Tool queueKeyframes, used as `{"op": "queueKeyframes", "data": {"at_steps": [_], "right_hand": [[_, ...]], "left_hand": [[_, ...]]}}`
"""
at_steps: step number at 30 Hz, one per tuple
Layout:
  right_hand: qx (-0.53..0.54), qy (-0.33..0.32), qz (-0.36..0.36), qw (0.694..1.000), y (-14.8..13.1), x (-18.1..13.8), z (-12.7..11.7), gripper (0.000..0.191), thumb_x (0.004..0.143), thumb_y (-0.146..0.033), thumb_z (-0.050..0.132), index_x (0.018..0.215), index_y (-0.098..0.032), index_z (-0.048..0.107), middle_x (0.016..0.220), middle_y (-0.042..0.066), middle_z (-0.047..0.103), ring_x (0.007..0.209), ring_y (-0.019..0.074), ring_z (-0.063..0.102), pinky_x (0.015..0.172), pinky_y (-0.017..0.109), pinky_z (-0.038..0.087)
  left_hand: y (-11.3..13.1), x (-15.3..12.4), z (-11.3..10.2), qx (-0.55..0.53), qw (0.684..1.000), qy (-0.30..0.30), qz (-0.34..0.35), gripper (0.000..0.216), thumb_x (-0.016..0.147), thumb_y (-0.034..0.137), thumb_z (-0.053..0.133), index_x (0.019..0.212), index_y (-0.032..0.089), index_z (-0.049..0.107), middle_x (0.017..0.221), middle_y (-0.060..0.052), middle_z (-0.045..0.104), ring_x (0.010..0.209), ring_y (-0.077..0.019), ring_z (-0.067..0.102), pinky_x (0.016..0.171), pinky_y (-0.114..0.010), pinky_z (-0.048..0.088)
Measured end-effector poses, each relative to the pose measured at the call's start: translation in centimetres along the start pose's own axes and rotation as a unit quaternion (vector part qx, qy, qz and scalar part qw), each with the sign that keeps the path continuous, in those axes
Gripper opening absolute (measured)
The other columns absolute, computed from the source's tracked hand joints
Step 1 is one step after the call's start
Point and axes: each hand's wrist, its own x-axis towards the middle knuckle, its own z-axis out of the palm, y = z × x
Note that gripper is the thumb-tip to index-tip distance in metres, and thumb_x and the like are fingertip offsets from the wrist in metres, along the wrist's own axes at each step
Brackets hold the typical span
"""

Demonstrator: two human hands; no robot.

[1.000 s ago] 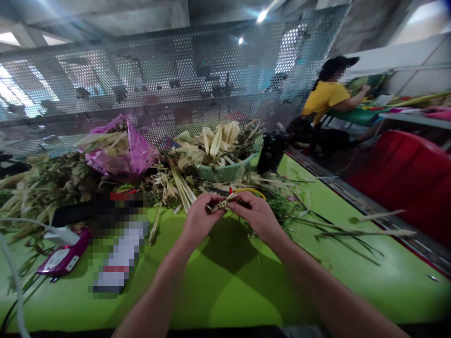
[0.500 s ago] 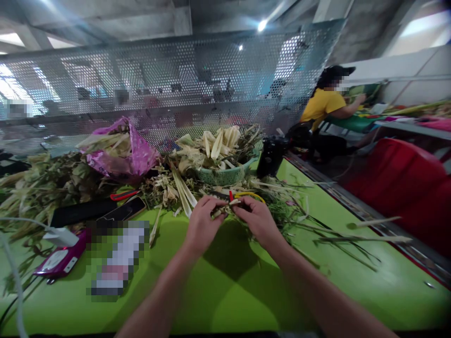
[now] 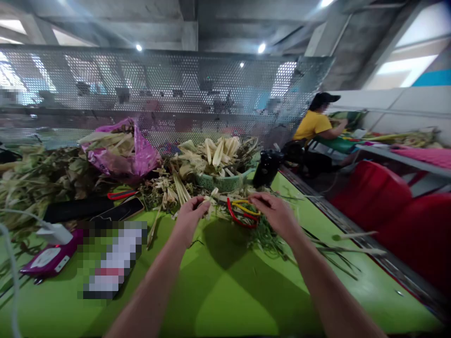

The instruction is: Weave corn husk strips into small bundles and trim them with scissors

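My left hand [image 3: 192, 218] is pinched shut on a small pale piece of dried husk [image 3: 213, 196], held just above the green table. To its right, my right hand [image 3: 276, 212] has its fingertips pressed together beside a tool with red and yellow handles [image 3: 243, 213]. Whether those fingertips hold a thin strand or touch the tool cannot be made out. Green thread-like strips [image 3: 269, 239] lie below my right hand. Dried husk scraps [image 3: 169, 192] are scattered behind both hands.
A green basket [image 3: 225, 182] heaped with husks stands behind the hands, a black bottle [image 3: 266, 168] beside it. Left are a pink bag [image 3: 141, 152], a red-handled cutter [image 3: 121, 195], phones and a purple power bank [image 3: 52, 258]. A person in yellow [image 3: 312, 124] sits beyond red chairs [image 3: 373, 188].
My hands, close together before, have drawn apart, left hand leftward and right hand rightward. The red and yellow handles now show between them. The view has tilted up slightly and shifted right.
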Motion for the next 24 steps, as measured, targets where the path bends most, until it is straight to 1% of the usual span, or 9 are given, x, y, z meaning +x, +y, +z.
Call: {"op": "queueKeyframes", "data": {"at_steps": [3,6,8,12,14,16,18,21,24], "right_hand": [[-0.17,-0.091,-0.006,0.981,1.1,0.8,-0.1,0.025,0.08,-0.026,0.053,0.098,-0.022,0.069,0.096,0.005,0.07,0.085,0.0226,0.062,0.073,0.031,0.042],[-0.282,-0.165,-0.019,0.945,1.1,1.1,1.3,0.043,0.069,-0.015,0.055,0.111,-0.021,0.064,0.109,0.008,0.067,0.095,0.0257,0.06,0.074,0.03,0.04],[-0.311,-0.179,-0.011,0.933,0.6,1.2,2.3,0.053,0.064,-0.013,0.055,0.116,-0.021,0.059,0.108,0.009,0.067,0.093,0.0255,0.061,0.071,0.029,0.039],[-0.326,-0.175,0.004,0.929,0.0,1.8,2.4,0.054,0.063,-0.016,0.057,0.118,-0.021,0.057,0.094,0.008,0.069,0.078,0.0229,0.062,0.061,0.027,0.036],[-0.304,-0.182,0.006,0.935,0.3,2.1,1.8,0.056,0.065,-0.019,0.058,0.121,-0.021,0.055,0.088,0.006,0.07,0.072,0.0208,0.061,0.059,0.026,0.037],[-0.234,-0.205,0.002,0.95,1.0,2.3,1.2,0.057,0.068,-0.022,0.058,0.125,-0.021,0.053,0.086,0.003,0.07,0.069,0.0193,0.061,0.061,0.026,0.04],[-0.168,-0.217,-0.01,0.962,1.9,2.2,0.6,0.056,0.071,-0.03,0.06,0.126,-0.021,0.054,0.095,0.004,0.07,0.079,0.0223,0.063,0.07,0.031,0.045],[-0.109,-0.211,-0.005,0.971,2.7,1.6,0.0,0.056,0.072,-0.042,0.063,0.124,-0.022,0.058,0.114,0.008,0.067,0.098,0.0294,0.062,0.086,0.041,0.046],[-0.029,-0.2,-0.002,0.979,2.4,0.7,-0.7,0.06,0.073,-0.046,0.061,0.128,-0.023,0.053,0.125,0.009,0.061,0.108,0.029,0.06,0.092,0.041,0.046]], "left_hand": [[0.5,0.1,-0.3,-0.072,0.997,0.007,-0.015,0.037,0.065,0.036,0.076,0.091,0.013,0.065,0.08,-0.002,0.064,0.067,-0.0084,0.055,0.066,-0.021,0.043],[0.8,0.1,-0.3,-0.11,0.993,0.002,-0.03,0.033,0.064,0.032,0.077,0.087,0.013,0.064,0.075,-0.001,0.063,0.063,-0.0069,0.054,0.063,-0.019,0.042],[0.9,0.1,-0.4,-0.125,0.992,-0.006,-0.032,0.029,0.064,0.027,0.076,0.087,0.013,0.065,0.076,-0.001,0.063,0.063,-0.0068,0.055,0.061,-0.018,0.042],[1.0,0.1,-0.6,-0.143,0.989,-0.01,-0.035,0.026,0.063,0.018,0.071,0.088,0.014,0.065,0.074,0.0,0.064,0.061,-0.0071,0.056,0.057,-0.017,0.041],[1.1,0.1,-0.6,-0.158,0.986,-0.011,-0.048,0.027,0.062,0.016,0.069,0.089,0.014,0.065,0.07,0.0,0.064,0.059,-0.0076,0.056,0.055,-0.018,0.041],[1.2,0.1,-0.6,-0.177,0.983,-0.013,-0.056,0.028,0.061,0.016,0.068,0.089,0.014,0.064,0.069,0.0,0.064,0.058,-0.0082,0.057,0.055,-0.019,0.042],[1.4,0.0,-0.6,-0.192,0.979,-0.018,-0.06,0.028,0.061,0.016,0.068,0.088,0.014,0.064,0.069,0.0,0.064,0.057,-0.0087,0.057,0.056,-0.02,0.043],[1.5,0.0,-0.6,-0.189,0.979,-0.029,-0.064,0.029,0.06,0.017,0.07,0.088,0.014,0.065,0.07,0.0,0.064,0.058,-0.0086,0.057,0.058,-0.02,0.044],[1.7,-0.1,-0.6,-0.182,0.98,-0.029,-0.07,0.03,0.059,0.019,0.072,0.088,0.014,0.065,0.07,0.0,0.064,0.058,-0.0086,0.057,0.057,-0.02,0.043]]}}
